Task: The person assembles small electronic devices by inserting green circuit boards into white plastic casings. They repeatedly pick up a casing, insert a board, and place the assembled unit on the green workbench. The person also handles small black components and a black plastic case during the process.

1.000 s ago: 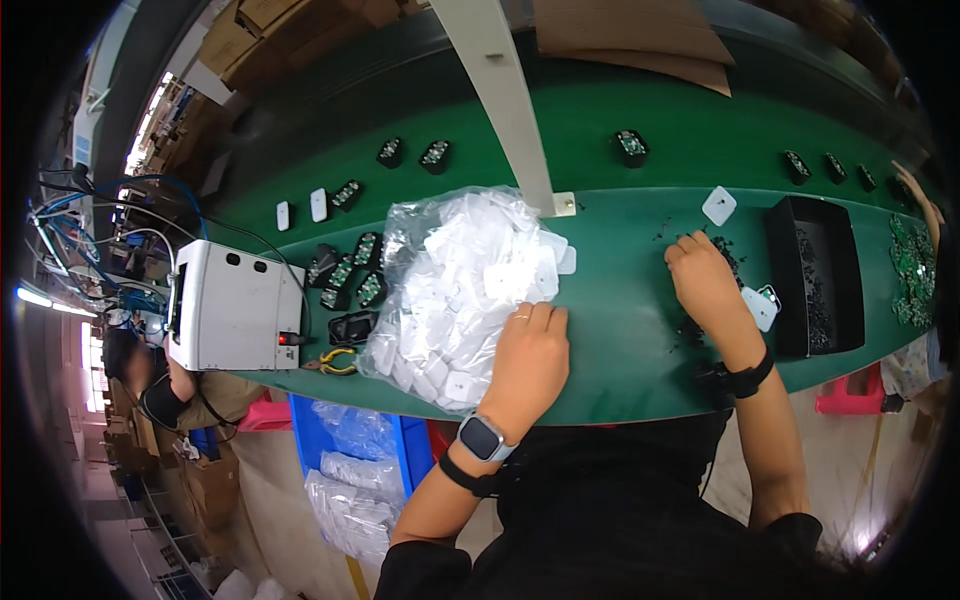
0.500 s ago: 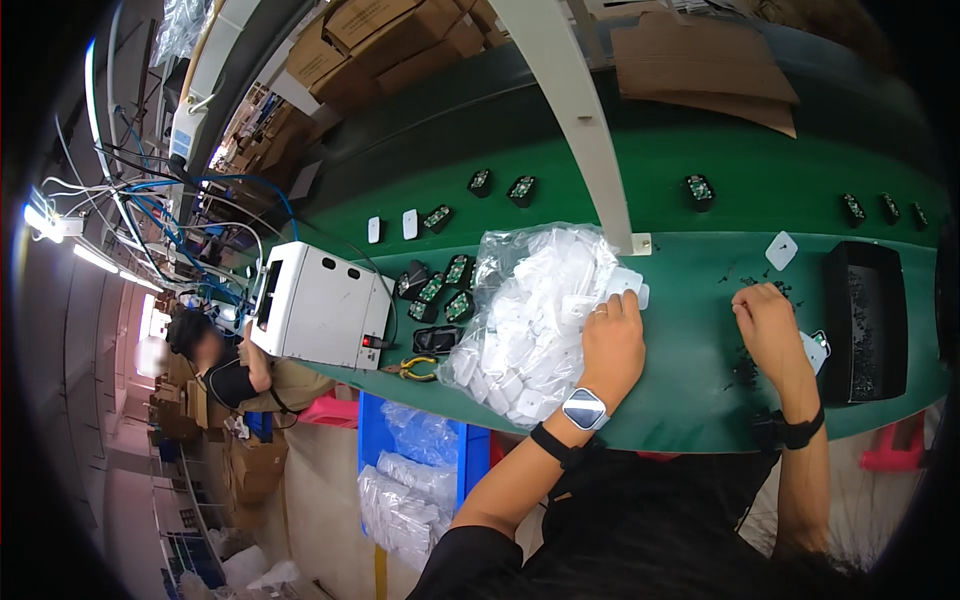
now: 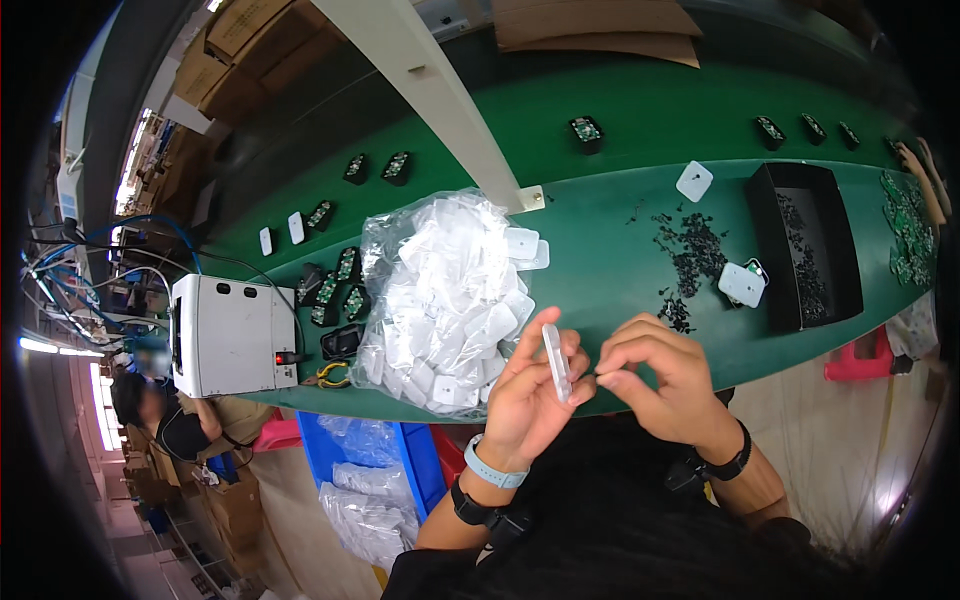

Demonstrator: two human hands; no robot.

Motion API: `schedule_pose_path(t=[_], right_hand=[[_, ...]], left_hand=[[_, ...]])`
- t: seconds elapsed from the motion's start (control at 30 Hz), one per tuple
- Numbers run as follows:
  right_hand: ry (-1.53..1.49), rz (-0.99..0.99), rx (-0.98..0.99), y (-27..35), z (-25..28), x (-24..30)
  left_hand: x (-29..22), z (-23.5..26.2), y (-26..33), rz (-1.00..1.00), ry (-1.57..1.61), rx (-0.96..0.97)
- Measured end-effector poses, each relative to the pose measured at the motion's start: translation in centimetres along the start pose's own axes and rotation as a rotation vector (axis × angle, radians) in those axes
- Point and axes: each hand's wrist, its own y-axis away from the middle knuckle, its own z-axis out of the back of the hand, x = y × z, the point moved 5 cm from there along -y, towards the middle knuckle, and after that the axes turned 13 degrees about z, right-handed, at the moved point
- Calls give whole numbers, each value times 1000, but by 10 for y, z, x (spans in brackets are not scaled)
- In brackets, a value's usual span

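Observation:
Over the near table edge, my left hand grips a white plastic cover, which is turned edge-on. Close to its right, my right hand has thumb and forefinger pinched together; whatever is between them is too small to make out. Left of my hands, a clear plastic bag is heaped with similar white covers. Small black parts lie scattered on the green table. Beside them sits a white cover over a circuit board, and another white cover lies farther back.
A black open box holds more black parts, with green circuit boards to its right. Another person's hand shows there. A white machine, pliers and black housings stand left. A post rises behind the bag.
My left hand has come away from the bag with a white cover. My right hand has moved left from the black parts toward it. The view has shifted to the right.

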Motion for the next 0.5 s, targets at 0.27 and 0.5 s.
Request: schedule_pose_path(t=[0.27,0.5], right_hand=[[122,83,50,6,-14,12],[137,-1,-1,20,-8,12]], left_hand=[[15,-13,7,151,154,-10],[10,-2,6,-146,-269,-92]])
